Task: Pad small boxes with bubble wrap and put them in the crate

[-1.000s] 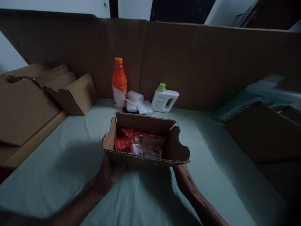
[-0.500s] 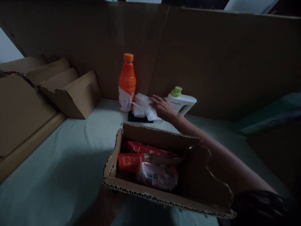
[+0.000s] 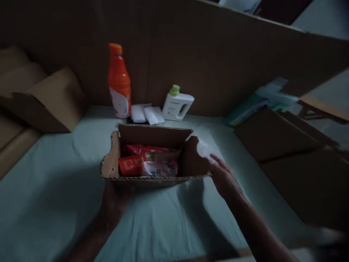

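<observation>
1. The cardboard box (image 3: 155, 134) lies between the two hands, open side up, above the pale green cloth (image 3: 152, 218).
2. The left hand (image 3: 114, 203) is under the box's near left corner; its fingers grasp the box from below, their tips hidden and the hand blurred.
3. The right hand (image 3: 225, 178) is at the box's right end, fingers pointing forward and partly bent; whether they grip its corner or only brush it, I cannot tell.
4. Just beyond those fingers is a pale, see-through patch, too faint to identify.
5. Both forearms slant inward from the lower edge toward the box.
6. The box is brown corrugated cardboard with ragged rims and curved cut-outs in its short ends.
7. Inside are a glossy red packet (image 3: 131, 166), a darker red packet (image 3: 144, 149) behind it, and a shiny clear packet (image 3: 159, 169) in front.
8. Beyond stand an orange bottle (image 3: 118, 78) and a white jug (image 3: 177, 105), with bubble-wrap packets (image 3: 155, 115) between.
</observation>
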`<state>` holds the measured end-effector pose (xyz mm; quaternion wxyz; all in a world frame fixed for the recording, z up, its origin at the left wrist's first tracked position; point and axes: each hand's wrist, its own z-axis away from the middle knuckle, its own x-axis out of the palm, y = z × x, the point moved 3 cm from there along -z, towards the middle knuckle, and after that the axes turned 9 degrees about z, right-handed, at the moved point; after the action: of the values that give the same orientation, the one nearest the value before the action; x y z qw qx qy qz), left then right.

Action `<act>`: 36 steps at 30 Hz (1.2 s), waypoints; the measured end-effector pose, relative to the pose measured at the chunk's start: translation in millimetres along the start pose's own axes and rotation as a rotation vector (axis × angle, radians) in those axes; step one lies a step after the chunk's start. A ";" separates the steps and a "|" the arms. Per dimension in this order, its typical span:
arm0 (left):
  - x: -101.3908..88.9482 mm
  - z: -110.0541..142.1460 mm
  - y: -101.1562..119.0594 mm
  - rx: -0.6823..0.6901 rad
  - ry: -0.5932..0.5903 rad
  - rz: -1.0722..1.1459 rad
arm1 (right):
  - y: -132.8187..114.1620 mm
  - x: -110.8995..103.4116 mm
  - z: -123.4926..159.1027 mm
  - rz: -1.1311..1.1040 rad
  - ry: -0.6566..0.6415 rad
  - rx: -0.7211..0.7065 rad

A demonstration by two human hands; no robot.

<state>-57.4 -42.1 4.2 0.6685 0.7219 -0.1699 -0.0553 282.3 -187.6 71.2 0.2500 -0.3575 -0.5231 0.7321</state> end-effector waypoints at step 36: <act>-8.2 76.2 23.3 -0.041 0.108 -0.353 | -40.8 -65.5 -48.8 0.247 0.316 -0.597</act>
<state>-92.5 -112.7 18.2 0.6711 0.7287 -0.0035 -0.1363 360.9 -194.0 117.3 0.1221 -0.5841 -0.6217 0.5074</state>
